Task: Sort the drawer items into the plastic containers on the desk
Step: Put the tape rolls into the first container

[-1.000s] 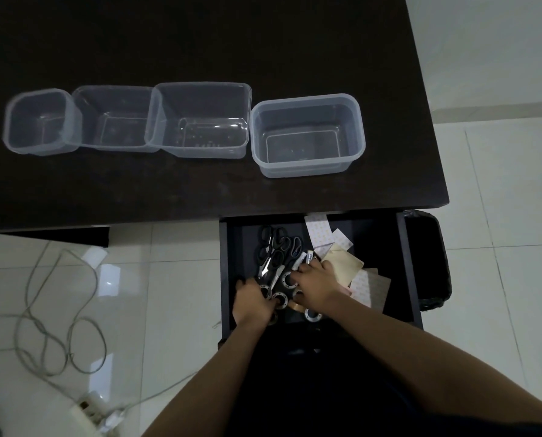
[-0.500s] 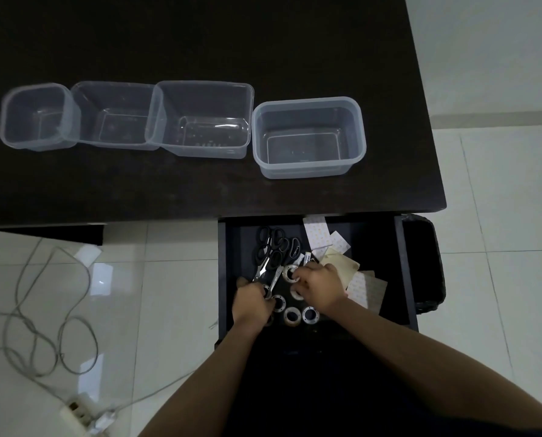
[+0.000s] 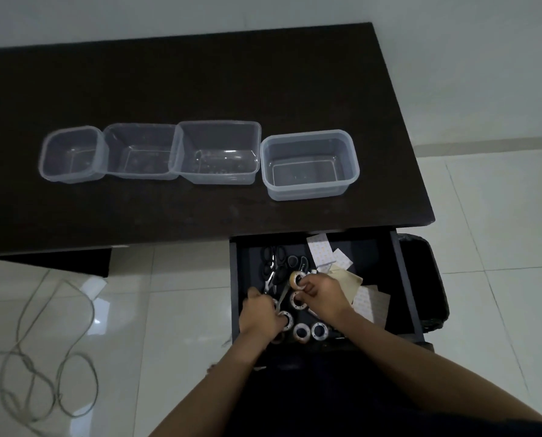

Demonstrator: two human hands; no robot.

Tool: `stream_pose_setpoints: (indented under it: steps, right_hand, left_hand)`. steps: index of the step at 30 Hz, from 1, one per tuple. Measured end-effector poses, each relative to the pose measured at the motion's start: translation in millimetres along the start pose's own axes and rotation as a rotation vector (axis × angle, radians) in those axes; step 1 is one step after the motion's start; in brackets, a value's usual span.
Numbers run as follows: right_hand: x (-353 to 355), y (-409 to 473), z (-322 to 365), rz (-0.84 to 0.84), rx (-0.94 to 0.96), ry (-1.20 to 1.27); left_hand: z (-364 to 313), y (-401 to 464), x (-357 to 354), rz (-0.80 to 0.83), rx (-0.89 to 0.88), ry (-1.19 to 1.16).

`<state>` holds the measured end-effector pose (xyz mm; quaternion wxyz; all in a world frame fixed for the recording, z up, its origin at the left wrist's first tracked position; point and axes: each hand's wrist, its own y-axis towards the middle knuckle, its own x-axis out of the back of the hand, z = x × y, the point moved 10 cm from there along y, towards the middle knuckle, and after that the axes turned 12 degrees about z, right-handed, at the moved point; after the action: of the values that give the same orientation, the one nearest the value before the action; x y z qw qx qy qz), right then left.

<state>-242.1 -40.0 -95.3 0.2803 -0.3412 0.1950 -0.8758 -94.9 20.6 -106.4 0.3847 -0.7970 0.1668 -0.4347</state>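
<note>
The left hand grips a tape roll in the open drawer; the right hand, just beside it, pinches two rolls. Scissors lie just beyond the hands. Farther out, four containers stand in a row on the desk.

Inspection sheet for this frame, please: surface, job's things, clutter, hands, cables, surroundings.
Surface: dark desk.
Job's things: four clear containers in a row, apparently empty; open drawer holds tape rolls, scissors, paper sheets.
Clutter: nothing seen.
Hands: right hand pinches two tape rolls; left hand curled over a roll, grip unclear.
Cables: loose cord on the floor, left.
Surroundings: white tiled floor, dark bin beside drawer.
</note>
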Motion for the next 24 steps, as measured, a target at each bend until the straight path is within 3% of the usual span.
stream_pose_setpoints:
  steps: [3,12,24]
  right_hand:
    - [-2,-9,17,-0.076,-0.026,0.016]
    - [-31,-46,88,-0.317,0.009,0.017]
    - [-111,-31,244,-0.28,0.285,0.042]
  left_hand:
    - [-1,-11,12,-0.009,-0.068,0.098]
    - [54,-68,71,-0.122,-0.222,0.039]
    - [183,-129,216,-0.492,-0.228,-0.155]
